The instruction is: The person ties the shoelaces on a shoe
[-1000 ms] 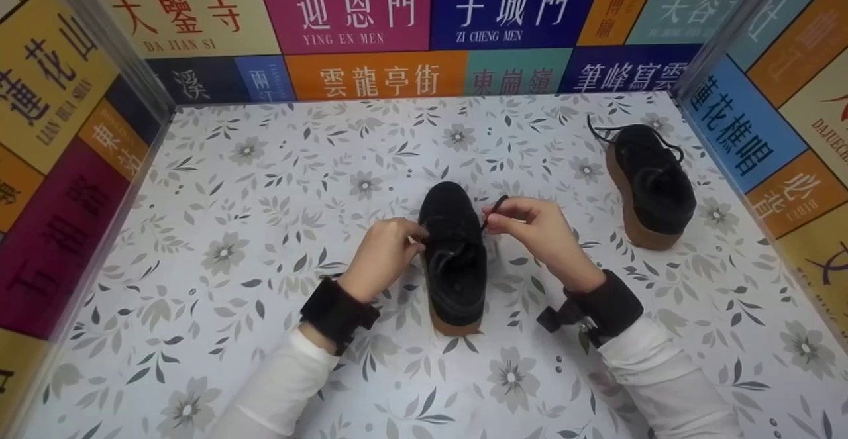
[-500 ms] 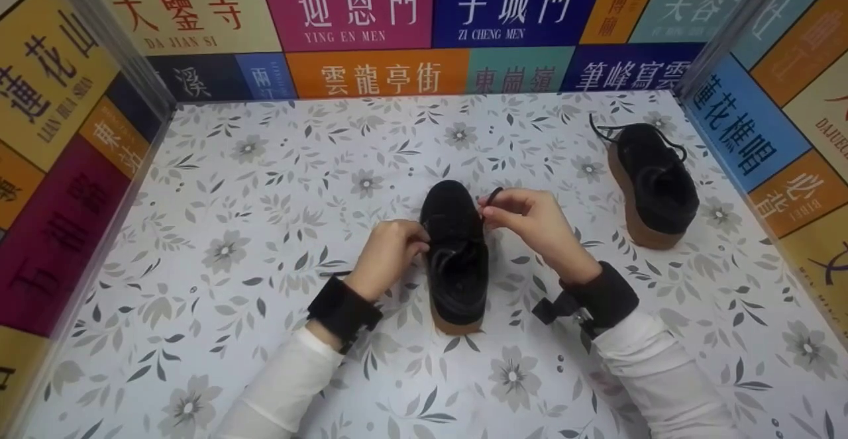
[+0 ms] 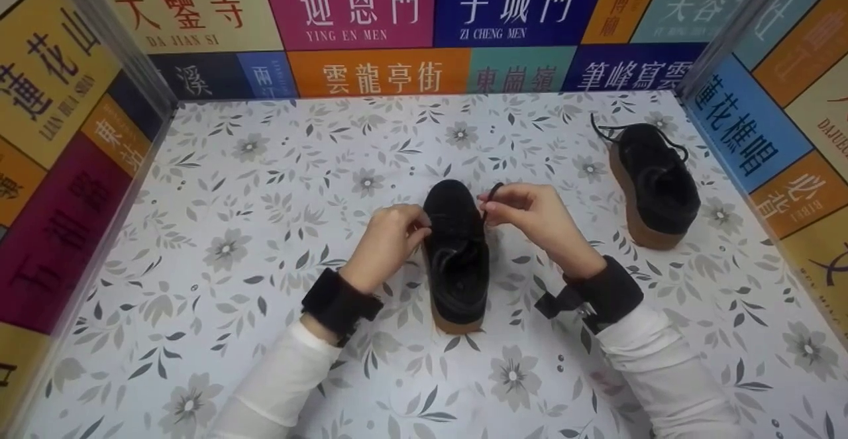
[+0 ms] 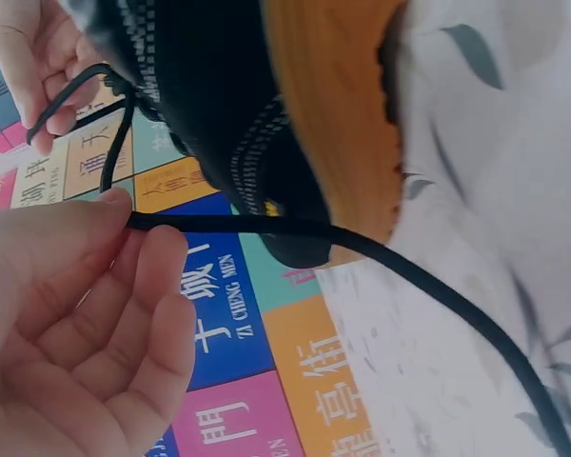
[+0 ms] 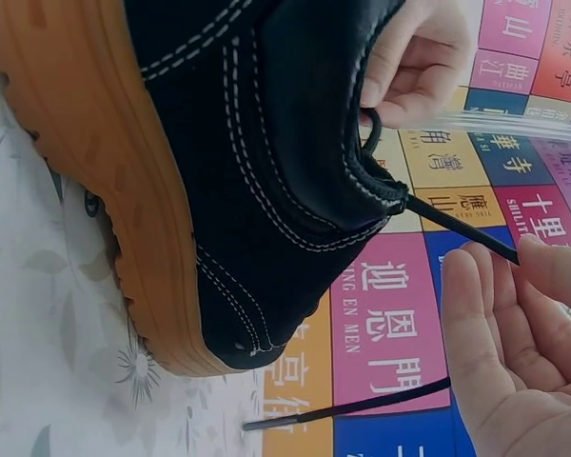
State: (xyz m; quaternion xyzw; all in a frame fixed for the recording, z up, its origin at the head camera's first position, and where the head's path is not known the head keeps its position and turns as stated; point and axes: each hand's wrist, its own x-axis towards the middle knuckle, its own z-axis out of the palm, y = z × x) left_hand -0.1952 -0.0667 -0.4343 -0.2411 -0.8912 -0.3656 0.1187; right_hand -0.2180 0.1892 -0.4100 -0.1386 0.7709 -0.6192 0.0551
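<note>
A black shoe [image 3: 457,210] with a brown gum sole stands on the patterned surface, toe pointing away. My left hand [image 3: 387,243] is at its left side. In the left wrist view, its thumb and index finger pinch a black shoelace [image 4: 257,226], whose loose length trails off past the sole. To the right of the shoe, my right hand [image 3: 538,224] pinches another length of shoelace. The right wrist view shows this lace [image 5: 462,227] running straight from the shoe's eyelet edge to the fingers, while its tipped end [image 5: 295,419] hangs free.
Another black shoe [image 3: 662,217] with loose laces stands at the back right. Colourful lettered panels [image 3: 358,15] wall the floral-patterned surface [image 3: 265,359] at the back and both sides. Each wrist wears a black strap [image 3: 341,303] with a camera mount.
Both hands have shifted slightly forward along the shoe, toward its toe. The lace in the right hand stuck up straight earlier and now bends over the fingers. Both shoes stay in place.
</note>
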